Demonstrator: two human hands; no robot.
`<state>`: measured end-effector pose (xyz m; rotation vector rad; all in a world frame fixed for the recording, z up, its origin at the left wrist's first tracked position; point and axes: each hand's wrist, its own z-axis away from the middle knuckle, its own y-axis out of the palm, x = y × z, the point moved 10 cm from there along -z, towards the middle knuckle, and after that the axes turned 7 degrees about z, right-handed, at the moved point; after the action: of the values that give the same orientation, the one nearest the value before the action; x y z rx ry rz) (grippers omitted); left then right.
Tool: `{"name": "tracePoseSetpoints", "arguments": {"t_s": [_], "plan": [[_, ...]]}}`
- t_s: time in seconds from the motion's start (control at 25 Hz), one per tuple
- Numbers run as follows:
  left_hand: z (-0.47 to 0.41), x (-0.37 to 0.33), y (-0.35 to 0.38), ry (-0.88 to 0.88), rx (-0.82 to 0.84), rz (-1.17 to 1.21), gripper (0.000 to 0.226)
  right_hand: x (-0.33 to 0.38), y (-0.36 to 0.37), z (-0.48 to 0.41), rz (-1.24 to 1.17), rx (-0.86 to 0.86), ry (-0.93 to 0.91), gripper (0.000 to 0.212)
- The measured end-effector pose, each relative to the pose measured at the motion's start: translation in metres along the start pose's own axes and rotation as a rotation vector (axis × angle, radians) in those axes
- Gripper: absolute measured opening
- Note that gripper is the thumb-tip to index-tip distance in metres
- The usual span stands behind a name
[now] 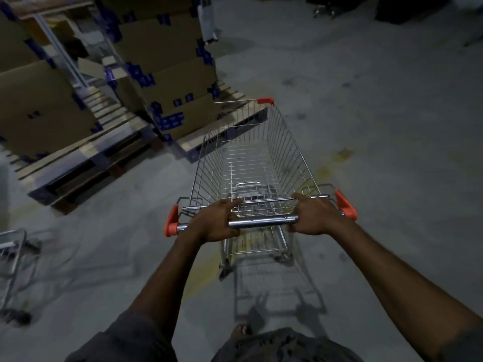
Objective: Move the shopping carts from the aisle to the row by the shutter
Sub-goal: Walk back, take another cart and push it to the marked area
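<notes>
An empty wire shopping cart (251,152) with orange corner caps stands on the concrete floor straight in front of me. Its chrome handle bar (262,221) runs across the middle of the view. My left hand (218,220) grips the bar left of centre. My right hand (315,214) grips it right of centre. Part of a second cart (11,254) shows at the left edge, blurred. No shutter is in view.
Stacked cardboard boxes (167,82) with blue tape sit on wooden pallets (86,163) ahead to the left, close to the cart's front left corner. Open concrete floor (379,113) spreads ahead and to the right. Dark objects stand at the far top right.
</notes>
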<state>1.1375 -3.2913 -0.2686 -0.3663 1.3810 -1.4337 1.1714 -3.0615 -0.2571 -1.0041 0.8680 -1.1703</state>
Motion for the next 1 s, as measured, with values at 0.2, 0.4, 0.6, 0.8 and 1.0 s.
{"name": "tracePoseSetpoints", "arguments": {"t_s": [0.2, 0.4, 0.6, 0.8, 1.0], "plan": [[-0.033, -0.008, -0.013, 0.111, 0.06, -0.049, 0.097, -0.009, -0.001, 0.013, -0.086, 0.007, 0.095, 0.047], [-0.072, -0.033, -0.023, 0.254, 0.085, -0.073, 0.07, -0.031, -0.006, 0.022, -0.084, -0.148, 0.279, 0.035], [-0.109, -0.055, -0.036, 0.322, 0.066, -0.046, 0.099, -0.054, -0.013, 0.025, -0.154, -0.308, 0.433, 0.063], [-0.154, -0.078, -0.037, 0.372, 0.119, -0.141, 0.096, -0.085, -0.004, 0.021, -0.296, -0.234, 0.553, 0.083], [-0.199, -0.105, -0.042, 0.44, 0.141, -0.183, 0.09, -0.122, 0.005, 0.009, -0.285, -0.17, 0.624, 0.086]]}}
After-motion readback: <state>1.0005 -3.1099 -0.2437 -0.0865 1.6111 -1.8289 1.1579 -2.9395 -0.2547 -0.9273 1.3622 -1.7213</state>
